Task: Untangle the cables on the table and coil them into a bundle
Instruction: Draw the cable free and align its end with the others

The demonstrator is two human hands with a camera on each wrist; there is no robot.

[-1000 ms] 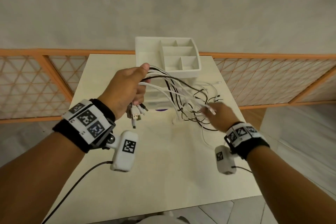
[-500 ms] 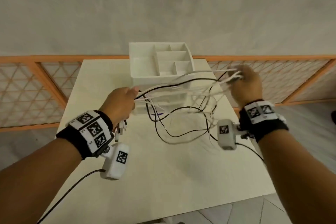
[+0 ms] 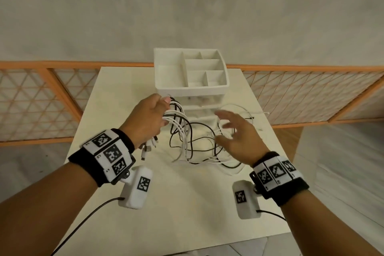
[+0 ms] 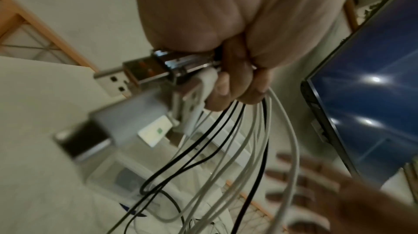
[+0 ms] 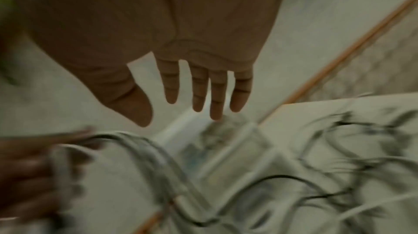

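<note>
My left hand (image 3: 150, 118) grips a bunch of white and black cables (image 3: 179, 122) above the table, with their USB plugs (image 3: 148, 147) hanging below the fist. The left wrist view shows the fingers (image 4: 228, 84) curled round the cables (image 4: 253, 130) and plugs (image 4: 158, 70). The loose ends lie in a tangle (image 3: 207, 151) on the table between my hands. My right hand (image 3: 234, 131) hovers over the tangle with straight, spread fingers (image 5: 199, 87) and holds nothing.
A white compartment organizer (image 3: 190, 72) on clear drawers stands at the back of the cream table (image 3: 166, 203). An orange lattice fence (image 3: 37, 102) runs behind the table. A dark screen (image 4: 373, 77) appears in the left wrist view.
My right hand let go of the cable ends it had pulled up to the right, and came back down over the tangle, open. The cables dropped onto the table. The left hand keeps its grip.
</note>
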